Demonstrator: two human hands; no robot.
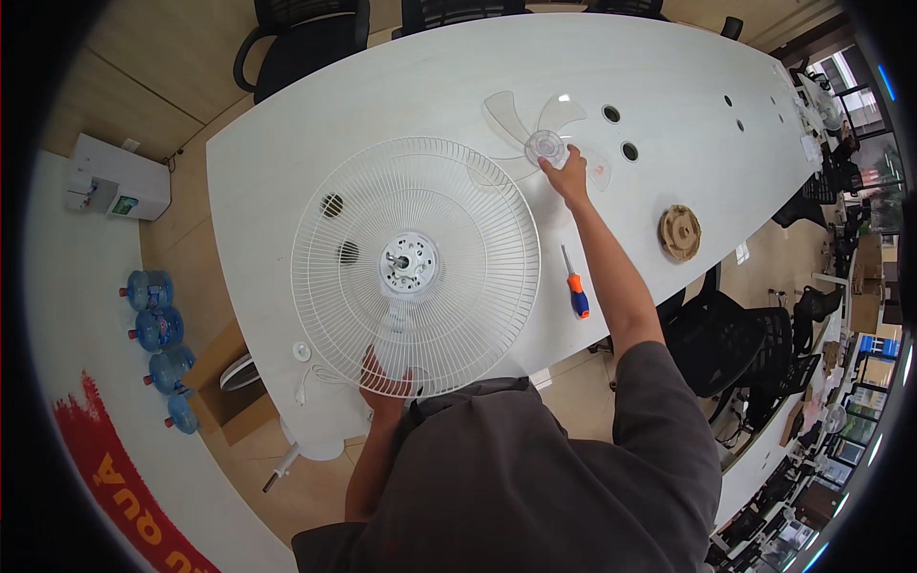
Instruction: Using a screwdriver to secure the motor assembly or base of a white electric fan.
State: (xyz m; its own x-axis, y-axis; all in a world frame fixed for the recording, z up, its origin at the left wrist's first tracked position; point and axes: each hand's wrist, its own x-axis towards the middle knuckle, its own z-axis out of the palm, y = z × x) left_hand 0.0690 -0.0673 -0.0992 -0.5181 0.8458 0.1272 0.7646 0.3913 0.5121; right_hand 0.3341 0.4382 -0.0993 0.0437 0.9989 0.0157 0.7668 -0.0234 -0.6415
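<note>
A white wire fan grille (497, 315) stands in front of me, with the motor's bare shaft and round mounting plate (410, 262) at its centre. My left hand (384, 382) is behind the grille's near rim, its fingers apart and partly veiled by the wires; whether it presses on anything there is unclear. Beyond the grille to the right, my right hand (567, 178) is closed on the hub of a clear plastic fan blade (546, 146), which lies on the white table (669, 86). The thumb and fingers pinch the hub's near right edge.
An orange-and-blue screwdriver (577, 294) lies right of the grille. Farther right is a round tan part (680, 233). A small white cap (302, 350) and a white cable (330, 375) lie near the left edge. Black chairs (716, 344) stand around the table; a cardboard box (222, 387) sits left.
</note>
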